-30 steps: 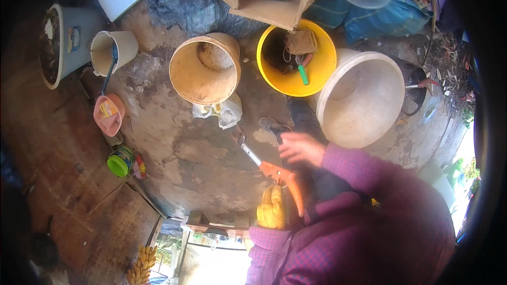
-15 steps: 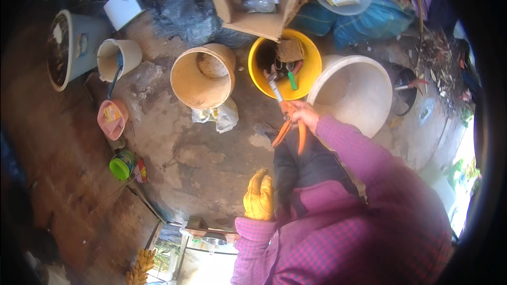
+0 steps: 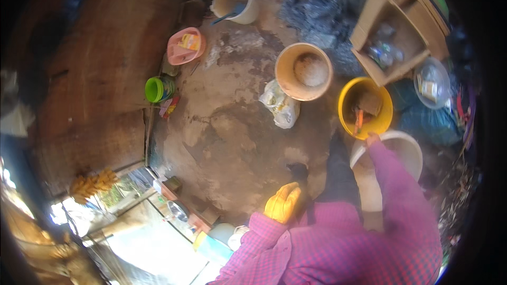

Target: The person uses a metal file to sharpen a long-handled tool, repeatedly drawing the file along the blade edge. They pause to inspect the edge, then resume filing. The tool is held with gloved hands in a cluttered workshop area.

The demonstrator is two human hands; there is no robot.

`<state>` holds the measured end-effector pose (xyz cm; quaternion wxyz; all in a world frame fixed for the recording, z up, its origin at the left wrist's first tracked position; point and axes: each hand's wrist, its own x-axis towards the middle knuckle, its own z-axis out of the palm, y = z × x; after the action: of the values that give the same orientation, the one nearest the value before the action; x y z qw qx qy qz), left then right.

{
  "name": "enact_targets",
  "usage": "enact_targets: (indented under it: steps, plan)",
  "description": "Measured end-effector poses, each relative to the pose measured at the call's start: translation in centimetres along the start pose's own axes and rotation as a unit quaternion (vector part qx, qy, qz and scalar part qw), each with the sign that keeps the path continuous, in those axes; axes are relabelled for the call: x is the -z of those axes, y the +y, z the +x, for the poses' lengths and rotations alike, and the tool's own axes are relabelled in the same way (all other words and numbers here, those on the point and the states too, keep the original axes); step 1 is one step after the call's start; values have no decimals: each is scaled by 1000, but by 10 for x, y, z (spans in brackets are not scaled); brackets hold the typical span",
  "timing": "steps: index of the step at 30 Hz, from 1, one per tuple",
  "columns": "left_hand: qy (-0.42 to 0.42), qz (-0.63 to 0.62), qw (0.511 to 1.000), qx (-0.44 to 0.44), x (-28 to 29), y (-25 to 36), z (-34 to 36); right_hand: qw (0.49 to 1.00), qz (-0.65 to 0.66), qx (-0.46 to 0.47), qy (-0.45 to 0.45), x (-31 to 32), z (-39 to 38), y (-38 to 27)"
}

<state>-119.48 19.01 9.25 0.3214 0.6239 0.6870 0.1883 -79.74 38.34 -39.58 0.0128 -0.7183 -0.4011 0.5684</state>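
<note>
My bare right hand [image 3: 373,138] is closed on the near rim of a yellow bucket [image 3: 388,108]. Inside that bucket lie pruning shears [image 3: 359,121], seen by their orange handles, beside a brown block-like piece [image 3: 369,104]. My left hand [image 3: 282,202] wears a yellow work glove and hovers in front of my body, fingers curled together, with nothing visible in it. Right beside the yellow bucket, partly behind my right sleeve, is a large whitish bucket [image 3: 409,150].
A peach bucket [image 3: 282,71] stands ahead with a white plastic bag [image 3: 282,108] against it. To the right are a cardboard box [image 3: 359,31] of clear bottles and a clear tub [image 3: 446,87]. Leftward sit a pink basin [image 3: 179,57], a green pot [image 3: 155,89] and a cream pail [image 3: 248,8].
The orange-handled pruning shears have left my right hand and lie in the yellow bucket. That hand has moved to the bucket's rim. My view has turned left.
</note>
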Motion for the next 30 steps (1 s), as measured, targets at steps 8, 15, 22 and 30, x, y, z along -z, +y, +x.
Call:
enact_targets:
  steps: [8,15,22,30]
  plan:
    - [87,-280,888,355,36,-73,-142,991,-53,-103,-74,-77,-141,-88]
    - [265,-459,657,535,83,-145,-303,921,-370,77,-98,-228,-224,-132]
    - [415,-556,555,459,122,-226,-388,936,-326,8,-133,-364,-300,-236]
    - [468,-501,586,432,217,-357,-437,766,-605,150,-156,-519,-280,-314]
